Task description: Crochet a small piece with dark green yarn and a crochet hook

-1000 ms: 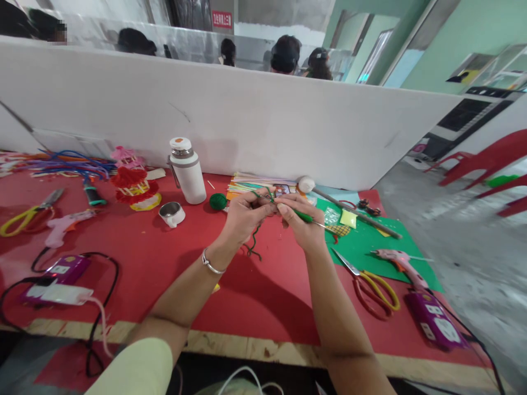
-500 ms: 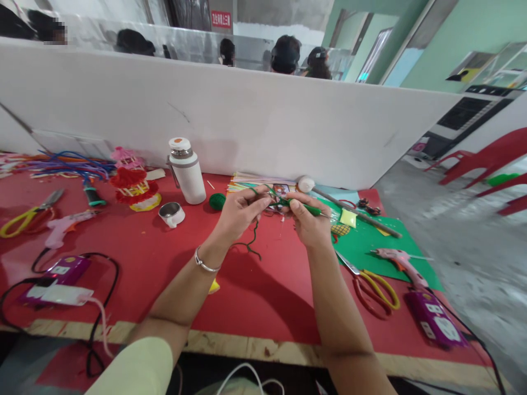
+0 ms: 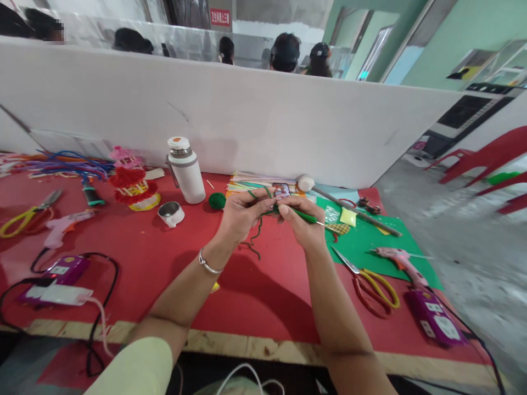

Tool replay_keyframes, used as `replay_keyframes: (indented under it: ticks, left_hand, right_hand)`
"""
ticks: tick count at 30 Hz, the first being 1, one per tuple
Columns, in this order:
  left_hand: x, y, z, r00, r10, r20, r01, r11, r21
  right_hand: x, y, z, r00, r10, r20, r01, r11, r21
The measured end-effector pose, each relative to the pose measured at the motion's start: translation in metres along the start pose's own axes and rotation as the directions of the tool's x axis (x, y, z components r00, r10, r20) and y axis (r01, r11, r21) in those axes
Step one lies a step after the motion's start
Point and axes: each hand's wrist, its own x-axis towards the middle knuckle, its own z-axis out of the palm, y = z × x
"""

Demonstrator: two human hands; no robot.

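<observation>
My right hand (image 3: 303, 220) is closed around a crochet hook (image 3: 305, 216) with a green handle, its metal end sticking out to the right. Close against it, my left hand (image 3: 247, 213) pinches green yarn (image 3: 256, 235), which loops over its fingers and trails down toward the table. The small piece of work between the fingertips is mostly hidden. Just left of that hand lies a dark green yarn ball (image 3: 217, 201). Behind the hands rests a phone (image 3: 282, 190) with a picture on its screen.
Scissors (image 3: 373, 285) and a pink glue gun (image 3: 403, 260) lie at right beside a purple power strip (image 3: 434, 318). A white thermos (image 3: 186, 173) and its cup (image 3: 171, 214) stand left of centre. Another glue gun (image 3: 61, 230) lies farther left. A white partition (image 3: 247, 115) closes off the back.
My hands have drawn closer together, the right one shifting left with the crochet hook. The hook's metal end now shows more, and the phone is less covered.
</observation>
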Motion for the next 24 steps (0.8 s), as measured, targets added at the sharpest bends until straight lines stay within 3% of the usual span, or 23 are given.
replay_keyframes:
  ticks: [5,11,16,20,24]
  left_hand:
    - [0.002,-0.005,-0.003,1.000,0.011,0.017,-0.011,1.000,0.005]
    - [0.002,-0.010,-0.004,0.998,0.019,0.059,-0.020,1.000,0.012]
    - [0.004,-0.008,-0.004,0.994,0.092,0.065,-0.095,0.994,0.051]
    - [0.004,-0.002,-0.004,0.992,0.089,0.091,-0.098,0.991,0.097]
    - [0.003,0.000,-0.005,0.985,0.132,0.109,-0.143,0.984,0.103]
  right_hand:
    - [-0.003,0.001,0.005,0.998,0.060,-0.036,-0.060,0.998,-0.010]
    - [-0.003,-0.003,0.001,0.999,0.033,0.011,-0.031,0.988,-0.154]
    - [-0.002,-0.005,0.000,0.997,0.073,-0.004,-0.073,0.984,-0.161]
    - [-0.002,-0.008,0.001,0.974,0.222,-0.054,-0.220,0.975,0.038]
    - [0.000,-0.011,-0.001,0.921,0.390,0.006,-0.377,0.885,0.272]
